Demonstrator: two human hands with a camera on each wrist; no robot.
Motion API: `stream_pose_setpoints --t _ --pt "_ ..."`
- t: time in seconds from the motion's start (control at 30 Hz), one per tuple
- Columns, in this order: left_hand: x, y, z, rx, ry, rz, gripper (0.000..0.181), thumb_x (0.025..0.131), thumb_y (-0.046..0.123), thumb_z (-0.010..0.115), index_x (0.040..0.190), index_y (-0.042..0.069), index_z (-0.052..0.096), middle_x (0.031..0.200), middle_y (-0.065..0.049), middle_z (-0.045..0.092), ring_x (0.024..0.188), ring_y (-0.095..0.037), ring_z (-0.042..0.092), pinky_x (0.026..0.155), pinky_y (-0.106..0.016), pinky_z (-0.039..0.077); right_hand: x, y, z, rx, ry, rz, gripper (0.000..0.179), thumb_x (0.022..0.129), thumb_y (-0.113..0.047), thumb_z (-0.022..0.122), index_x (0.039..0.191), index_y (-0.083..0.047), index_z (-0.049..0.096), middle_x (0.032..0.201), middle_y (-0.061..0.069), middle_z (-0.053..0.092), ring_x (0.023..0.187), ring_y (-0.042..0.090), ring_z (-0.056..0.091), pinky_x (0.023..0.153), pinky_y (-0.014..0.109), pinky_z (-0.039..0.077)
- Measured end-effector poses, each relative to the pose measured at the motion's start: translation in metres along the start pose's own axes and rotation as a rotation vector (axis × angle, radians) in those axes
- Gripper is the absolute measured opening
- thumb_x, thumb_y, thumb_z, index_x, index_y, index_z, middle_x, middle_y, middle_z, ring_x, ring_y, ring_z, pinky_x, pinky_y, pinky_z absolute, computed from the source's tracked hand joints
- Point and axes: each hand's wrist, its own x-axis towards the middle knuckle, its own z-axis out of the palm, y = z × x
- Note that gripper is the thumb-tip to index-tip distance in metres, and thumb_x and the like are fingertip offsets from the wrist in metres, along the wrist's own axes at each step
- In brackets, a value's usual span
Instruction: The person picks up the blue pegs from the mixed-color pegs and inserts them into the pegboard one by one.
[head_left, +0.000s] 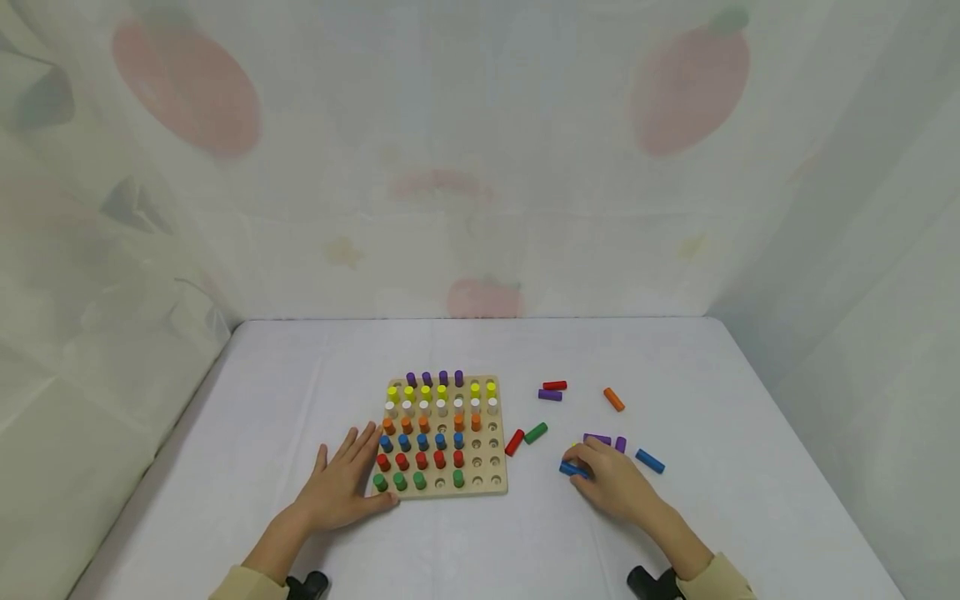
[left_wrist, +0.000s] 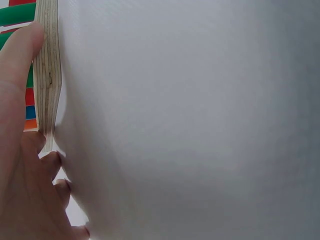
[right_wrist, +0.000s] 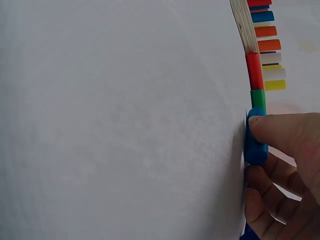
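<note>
A wooden peg board [head_left: 480, 493] lies on the table with rows of upright coloured pegs: purple, yellow, white, orange, blue, red and green. My left hand [head_left: 341, 490] rests against its left side, fingers straight along the edge and thumb at the near left corner. In the left wrist view that thumb [left_wrist: 22, 47] lies on the board's edge. To the right of the board, my right hand [head_left: 617, 479] pinches a blue peg [head_left: 573, 470] between thumb and fingers, low over the table. The right wrist view shows the thumb pressed on this peg [right_wrist: 257, 145].
Loose pegs lie right of the board: a red peg [head_left: 514, 442] and a green peg [head_left: 536, 432] close to it, an orange peg [head_left: 613, 399] farther back, another blue peg [head_left: 650, 461] beyond the right hand. Purple pegs [head_left: 550, 395] lie there too. Fabric walls surround the table.
</note>
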Motion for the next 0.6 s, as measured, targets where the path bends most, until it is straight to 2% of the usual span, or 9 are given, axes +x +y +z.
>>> stream_pose_setpoints --t 0.27,0.6 --pt "-0.001 0.001 -0.002 -0.002 -0.005 0.002 0.101 0.061 0.075 0.050 0.140 0.019 0.020 0.145 -0.003 0.019 0.131 -0.032 0.015 0.096 -0.065 0.005 0.005 -0.003 -0.004 0.043 0.002 -0.016 0.025 0.073 -0.014 0.069 0.096 -0.021 0.061 0.075 -0.013 0.048 0.067 0.002 0.043 0.059 0.013 0.043" --pt "-0.001 0.001 -0.002 -0.002 -0.010 -0.005 0.102 0.061 0.075 0.051 0.140 0.019 0.020 0.145 -0.003 0.019 0.131 -0.032 0.015 0.095 -0.065 0.005 0.018 -0.008 0.000 0.018 0.048 -0.053 0.023 0.075 -0.016 0.067 0.096 -0.022 0.061 0.078 -0.013 0.051 0.068 0.001 0.047 0.059 0.014 0.044"
